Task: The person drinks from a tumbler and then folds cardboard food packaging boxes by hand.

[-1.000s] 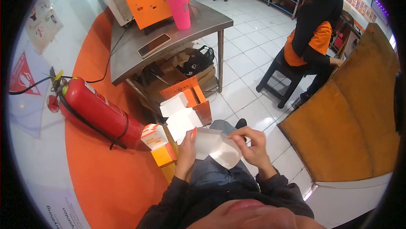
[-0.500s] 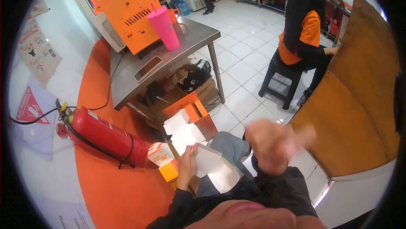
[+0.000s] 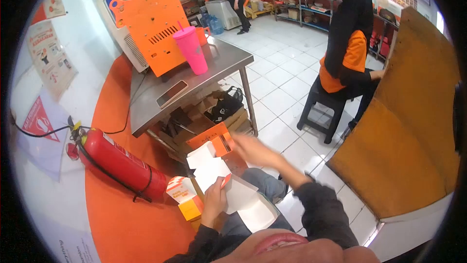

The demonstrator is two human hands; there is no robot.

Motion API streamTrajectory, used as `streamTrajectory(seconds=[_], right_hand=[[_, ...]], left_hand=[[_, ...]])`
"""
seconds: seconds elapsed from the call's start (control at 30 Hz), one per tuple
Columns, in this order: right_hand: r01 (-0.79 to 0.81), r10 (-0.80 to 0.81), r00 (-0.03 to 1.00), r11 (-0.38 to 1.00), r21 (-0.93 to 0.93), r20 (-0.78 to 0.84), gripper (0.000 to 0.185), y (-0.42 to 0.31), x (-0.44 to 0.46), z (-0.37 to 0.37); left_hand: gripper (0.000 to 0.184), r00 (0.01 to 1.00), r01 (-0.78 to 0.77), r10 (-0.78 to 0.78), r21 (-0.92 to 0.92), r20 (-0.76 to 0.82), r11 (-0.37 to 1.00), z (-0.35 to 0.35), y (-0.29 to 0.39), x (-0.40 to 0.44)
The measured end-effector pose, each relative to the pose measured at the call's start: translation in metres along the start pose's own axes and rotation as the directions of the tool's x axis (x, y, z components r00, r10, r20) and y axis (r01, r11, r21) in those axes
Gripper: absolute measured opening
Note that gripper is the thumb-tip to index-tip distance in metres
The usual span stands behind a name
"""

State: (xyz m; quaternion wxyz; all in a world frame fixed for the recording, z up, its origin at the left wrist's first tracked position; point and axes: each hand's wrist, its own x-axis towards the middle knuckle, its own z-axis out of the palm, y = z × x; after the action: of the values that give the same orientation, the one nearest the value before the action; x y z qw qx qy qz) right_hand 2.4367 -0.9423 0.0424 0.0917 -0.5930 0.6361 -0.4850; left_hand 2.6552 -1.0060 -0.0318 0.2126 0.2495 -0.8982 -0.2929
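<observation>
My left hand (image 3: 214, 201) is closed on the edge of an unfolded takeaway box (image 3: 258, 213), white inside, which lies open across my lap. My right hand (image 3: 254, 150) is stretched forward beside an orange carton (image 3: 206, 137); motion blur hides how its fingers are set. Between the carton and my left hand stand white open box flaps (image 3: 212, 173). To the left of my left hand is a small orange-and-yellow printed box (image 3: 190, 208) with its lid raised.
A metal table (image 3: 219, 63) carries a pink tumbler (image 3: 192, 51), a phone (image 3: 172, 94) and an orange panel (image 3: 151, 29). A fire extinguisher (image 3: 121, 163) is at the left wall. One person sits on a black stool (image 3: 323, 105) by a brown board (image 3: 404, 131); another stands farther back.
My right hand has swung forward and left, from beside my body to the orange carton. The left hand keeps its hold on the takeaway box. The camera view has tilted up slightly.
</observation>
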Motion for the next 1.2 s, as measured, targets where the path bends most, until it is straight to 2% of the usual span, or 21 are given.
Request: streamTrajectory(seconds=[0.03, 0.07, 0.13, 0.23, 0.27, 0.37, 0.4, 0.47, 0.5, 0.57, 0.67, 0.73, 0.83, 0.93, 0.97, 1.0, 1.13, 1.2], right_hand=[[-0.088, 0.087, 0.990, 0.996, -0.001, 0.115, 0.034, 0.017, -0.035, 0.014], [-0.180, 0.159, 0.975, 0.975, 0.127, 0.155, 0.035, 0.007, -0.061, 0.019], [-0.180, 0.168, 0.983, 0.956, 0.231, 0.069, 0.034, -0.006, -0.098, 0.033], [-0.358, 0.362, 0.932, 0.905, 0.228, 0.028, 0.032, -0.032, -0.123, 0.033], [-0.363, 0.387, 0.918, 0.908, 0.209, -0.084, 0.028, -0.037, -0.128, 0.033], [-0.336, 0.368, 0.921, 0.917, 0.216, -0.130, 0.024, -0.044, -0.134, 0.024], [-0.380, 0.408, 0.899, 0.907, 0.180, -0.159, 0.022, -0.036, -0.138, 0.026], [-0.477, 0.498, 0.860, 0.862, 0.175, -0.109, 0.021, -0.032, -0.139, 0.016], [-0.522, 0.540, 0.837, 0.836, 0.168, -0.086, 0.020, -0.030, -0.141, 0.011], [-0.476, 0.514, 0.853, 0.837, 0.270, -0.093, 0.019, -0.019, -0.147, 0.011], [-0.475, 0.532, 0.845, 0.793, 0.382, -0.053, 0.019, -0.022, -0.143, 0.009], [-0.484, 0.554, 0.829, 0.777, 0.404, -0.072, 0.019, -0.027, -0.143, 0.014], [-0.400, 0.469, 0.863, 0.862, 0.312, -0.188, 0.016, -0.030, -0.141, 0.022], [-0.197, 0.266, 0.932, 0.942, 0.272, -0.247, 0.014, -0.039, -0.134, 0.020], [-0.193, 0.245, 0.942, 0.955, 0.225, -0.230, 0.014, -0.043, -0.134, 0.019], [-0.183, 0.219, 0.952, 0.967, 0.175, -0.214, 0.013, -0.046, -0.134, 0.017], [-0.119, 0.127, 0.978, 0.991, 0.059, -0.165, 0.011, -0.052, -0.133, 0.011], [-0.203, 0.230, 0.966, 0.957, 0.206, -0.117, 0.010, -0.058, -0.131, 0.007]], left_hand=[[0.026, 1.000, -0.001, 0.002, 0.010, -0.020, 1.000, -0.001, 0.003, 0.001], [0.027, 1.000, -0.012, 0.012, 0.026, 0.012, 1.000, -0.001, 0.005, 0.003], [0.028, 0.996, -0.029, 0.024, 0.060, 0.088, 0.998, 0.000, 0.012, 0.005], [0.032, 0.990, -0.064, 0.063, 0.008, 0.125, 0.998, 0.008, 0.029, 0.003], [0.032, 0.987, -0.124, 0.125, -0.012, 0.097, 0.992, 0.012, 0.030, 0.002], [0.040, 0.988, -0.127, 0.136, -0.115, 0.072, 0.985, 0.018, 0.038, 0.004], [0.043, 0.975, -0.204, 0.211, -0.109, 0.063, 0.973, 0.017, 0.039, 0.003], [0.048, 0.932, -0.355, 0.360, -0.095, 0.042, 0.930, 0.013, 0.043, 0.003], [0.047, 0.913, -0.387, 0.400, -0.144, 0.077, 0.911, 0.010, 0.044, 0.004], [0.045, 0.864, -0.443, 0.484, -0.244, 0.140, 0.862, 0.002, 0.043, 0.006], [0.028, 0.832, -0.506, 0.545, -0.265, 0.103, 0.821, -0.007, 0.044, 0.008], [0.030, 0.855, -0.460, 0.502, -0.256, 0.129, 0.850, -0.005, 0.035, 0.007], [0.030, 0.874, -0.437, 0.473, -0.245, 0.113, 0.865, -0.014, 0.039, 0.011], [0.027, 0.883, -0.427, 0.458, -0.233, 0.101, 0.874, -0.022, 0.047, 0.015], [0.027, 0.884, -0.429, 0.458, -0.227, 0.094, 0.874, -0.022, 0.049, 0.015], [0.018, 0.884, -0.438, 0.464, -0.245, 0.055, 0.865, -0.021, 0.051, 0.013], [0.020, 0.904, -0.414, 0.424, -0.340, -0.048, 0.844, -0.014, 0.050, 0.003], [0.021, 0.917, -0.395, 0.378, -0.415, -0.128, 0.819, -0.014, 0.054, -0.003]])
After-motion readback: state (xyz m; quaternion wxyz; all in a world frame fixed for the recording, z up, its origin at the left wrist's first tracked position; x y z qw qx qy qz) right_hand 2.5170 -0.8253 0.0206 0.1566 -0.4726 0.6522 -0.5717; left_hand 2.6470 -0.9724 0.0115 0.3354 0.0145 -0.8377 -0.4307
